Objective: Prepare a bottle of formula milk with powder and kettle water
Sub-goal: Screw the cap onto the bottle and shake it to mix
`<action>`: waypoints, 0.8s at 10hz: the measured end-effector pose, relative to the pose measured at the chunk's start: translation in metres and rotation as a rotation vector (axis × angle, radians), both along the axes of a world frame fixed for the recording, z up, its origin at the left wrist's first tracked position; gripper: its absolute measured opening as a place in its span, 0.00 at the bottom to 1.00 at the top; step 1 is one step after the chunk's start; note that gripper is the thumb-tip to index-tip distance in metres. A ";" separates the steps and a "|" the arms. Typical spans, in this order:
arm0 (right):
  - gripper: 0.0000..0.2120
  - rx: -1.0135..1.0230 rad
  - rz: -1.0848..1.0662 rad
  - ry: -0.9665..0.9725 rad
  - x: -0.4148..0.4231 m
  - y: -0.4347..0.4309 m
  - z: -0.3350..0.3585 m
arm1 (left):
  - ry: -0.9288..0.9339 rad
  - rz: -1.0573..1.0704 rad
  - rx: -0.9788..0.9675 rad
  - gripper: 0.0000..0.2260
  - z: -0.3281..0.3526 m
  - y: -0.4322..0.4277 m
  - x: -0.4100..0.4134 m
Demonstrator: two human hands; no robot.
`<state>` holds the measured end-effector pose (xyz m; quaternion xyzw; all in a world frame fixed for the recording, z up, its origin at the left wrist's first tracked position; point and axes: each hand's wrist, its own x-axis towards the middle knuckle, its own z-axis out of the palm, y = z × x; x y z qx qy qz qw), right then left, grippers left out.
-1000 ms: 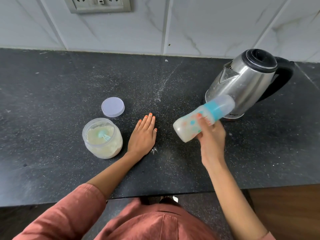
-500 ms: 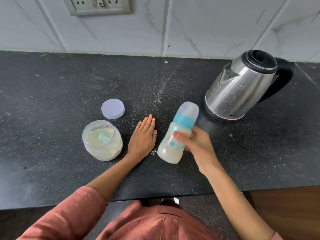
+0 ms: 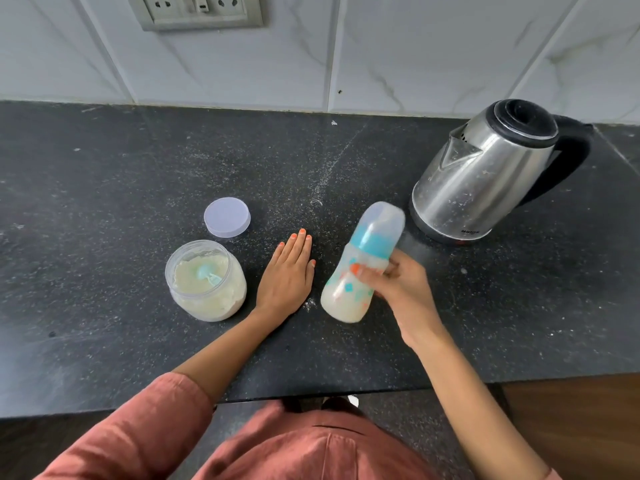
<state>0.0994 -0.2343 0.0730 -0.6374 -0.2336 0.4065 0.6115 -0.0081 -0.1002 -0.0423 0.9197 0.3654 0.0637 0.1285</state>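
My right hand (image 3: pixel 401 289) grips a baby bottle (image 3: pixel 360 265) around its middle, above the black counter (image 3: pixel 104 202). The bottle is tilted, its clear cap and teal collar pointing up and away, and milky liquid fills its lower part. My left hand (image 3: pixel 287 271) rests flat on the counter, fingers straight, just left of the bottle. An open jar of formula powder (image 3: pixel 206 282) with a teal scoop inside stands to the left of that hand. The jar's lilac lid (image 3: pixel 227 217) lies behind it. A steel kettle (image 3: pixel 485 174) with a black lid and handle stands at the right.
White powder is scattered on the counter around my left hand and toward the tiled wall. A socket plate (image 3: pixel 197 10) is on the wall at the top. The counter's front edge runs near my body.
My right hand swung the bottle from lying sideways near the kettle down and left to a more upright tilt. In the last half second it barely moved. My left hand stayed flat.
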 end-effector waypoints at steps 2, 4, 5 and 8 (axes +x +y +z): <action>0.18 0.196 -0.363 0.171 0.018 0.014 -0.001 | -0.013 -0.005 0.009 0.22 0.000 0.000 -0.001; 0.16 0.019 -0.075 -0.089 0.003 0.008 -0.015 | -0.007 -0.003 0.006 0.23 0.000 0.001 0.000; 0.17 0.012 -0.088 -0.118 0.008 0.015 -0.021 | -0.004 -0.003 0.004 0.23 0.000 0.000 0.000; 0.20 -0.073 -0.112 -0.342 0.047 0.055 -0.034 | -0.020 -0.003 0.001 0.23 -0.002 0.001 0.000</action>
